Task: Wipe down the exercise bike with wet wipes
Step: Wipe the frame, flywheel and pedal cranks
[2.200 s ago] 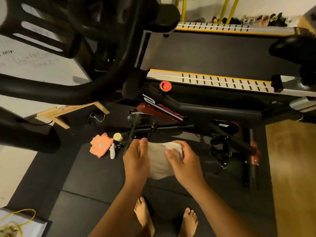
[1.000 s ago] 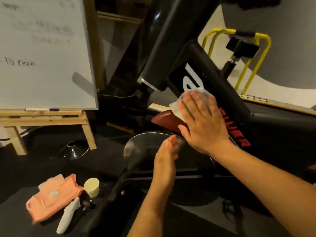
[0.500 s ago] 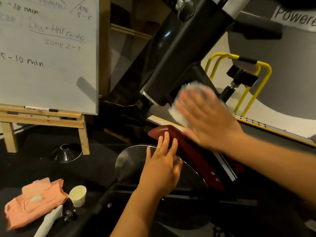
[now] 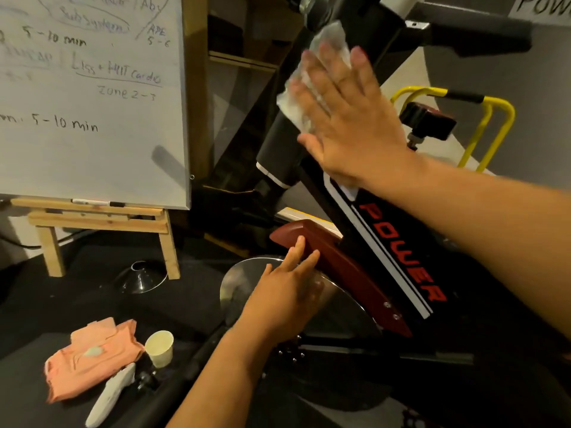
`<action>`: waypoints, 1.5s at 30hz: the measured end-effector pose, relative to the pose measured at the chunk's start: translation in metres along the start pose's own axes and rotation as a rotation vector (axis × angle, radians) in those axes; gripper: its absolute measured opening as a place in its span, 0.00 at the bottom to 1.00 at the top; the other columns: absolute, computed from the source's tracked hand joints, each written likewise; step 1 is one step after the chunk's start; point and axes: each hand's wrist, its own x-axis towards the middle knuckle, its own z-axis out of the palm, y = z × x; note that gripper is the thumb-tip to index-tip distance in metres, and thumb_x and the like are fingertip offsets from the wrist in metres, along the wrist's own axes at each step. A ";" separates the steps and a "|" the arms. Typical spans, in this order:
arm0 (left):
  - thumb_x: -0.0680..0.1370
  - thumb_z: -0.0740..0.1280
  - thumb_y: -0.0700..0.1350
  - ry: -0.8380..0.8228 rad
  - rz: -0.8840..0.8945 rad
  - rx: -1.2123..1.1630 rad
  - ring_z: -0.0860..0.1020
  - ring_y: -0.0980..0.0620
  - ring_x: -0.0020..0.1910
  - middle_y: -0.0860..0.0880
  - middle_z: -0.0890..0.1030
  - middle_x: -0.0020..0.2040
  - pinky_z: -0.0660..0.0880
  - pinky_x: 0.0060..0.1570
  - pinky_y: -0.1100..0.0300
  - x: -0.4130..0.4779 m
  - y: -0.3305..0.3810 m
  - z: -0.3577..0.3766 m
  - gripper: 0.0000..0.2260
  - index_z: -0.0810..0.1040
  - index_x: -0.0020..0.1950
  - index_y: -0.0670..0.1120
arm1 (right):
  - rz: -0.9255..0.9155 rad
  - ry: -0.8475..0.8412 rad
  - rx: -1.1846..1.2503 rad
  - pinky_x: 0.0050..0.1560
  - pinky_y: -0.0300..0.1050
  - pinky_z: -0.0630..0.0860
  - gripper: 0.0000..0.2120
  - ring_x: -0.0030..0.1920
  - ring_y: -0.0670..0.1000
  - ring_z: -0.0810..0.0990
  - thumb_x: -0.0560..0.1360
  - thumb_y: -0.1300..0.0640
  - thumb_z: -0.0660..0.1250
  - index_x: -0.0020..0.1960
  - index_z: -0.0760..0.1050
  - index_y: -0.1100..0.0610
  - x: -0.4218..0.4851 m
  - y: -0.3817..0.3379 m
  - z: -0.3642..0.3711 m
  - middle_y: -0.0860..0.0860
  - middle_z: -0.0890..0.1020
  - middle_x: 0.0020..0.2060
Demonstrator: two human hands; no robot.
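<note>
Wet wipe (image 4: 292,103) mostly hidden under right hand (image 4: 349,118), blurred; flat straight fingers press it against exercise bike frame (image 4: 386,242), upper column. Frame top cut off by picture edge. Left hand (image 4: 284,301) flat, grasping nothing, seemingly touching red guard (image 4: 340,261) above flywheel (image 4: 343,307). Left of frame: whiteboard (image 4: 92,103) close; orange cloth (image 4: 92,356), paper cup (image 4: 159,347) on floor near base.

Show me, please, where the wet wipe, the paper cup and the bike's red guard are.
wet wipe (image 4: 292,101): head view, on its exposed lower-left part.
paper cup (image 4: 159,350): head view, on its side wall.
red guard (image 4: 346,267): head view, midway along its length.
</note>
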 end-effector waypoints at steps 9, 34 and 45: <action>0.82 0.60 0.48 -0.069 -0.008 0.101 0.42 0.51 0.79 0.56 0.34 0.78 0.49 0.77 0.44 -0.002 -0.014 -0.008 0.30 0.49 0.80 0.57 | -0.265 -0.157 -0.134 0.70 0.67 0.27 0.34 0.76 0.64 0.33 0.81 0.41 0.41 0.78 0.35 0.58 -0.059 -0.037 0.022 0.62 0.35 0.76; 0.82 0.61 0.52 -0.047 -0.023 0.068 0.65 0.48 0.75 0.51 0.41 0.81 0.62 0.74 0.47 -0.005 -0.002 -0.004 0.29 0.53 0.80 0.53 | -0.621 -0.221 -0.077 0.76 0.58 0.36 0.31 0.79 0.58 0.45 0.80 0.43 0.49 0.78 0.56 0.60 -0.214 0.019 0.019 0.59 0.52 0.78; 0.78 0.60 0.36 0.258 -0.122 -0.094 0.65 0.47 0.75 0.49 0.58 0.80 0.66 0.71 0.52 -0.013 -0.003 -0.004 0.29 0.60 0.79 0.49 | -0.513 -0.293 -0.060 0.73 0.63 0.34 0.36 0.72 0.65 0.28 0.80 0.39 0.37 0.77 0.34 0.64 -0.154 -0.095 0.053 0.64 0.33 0.74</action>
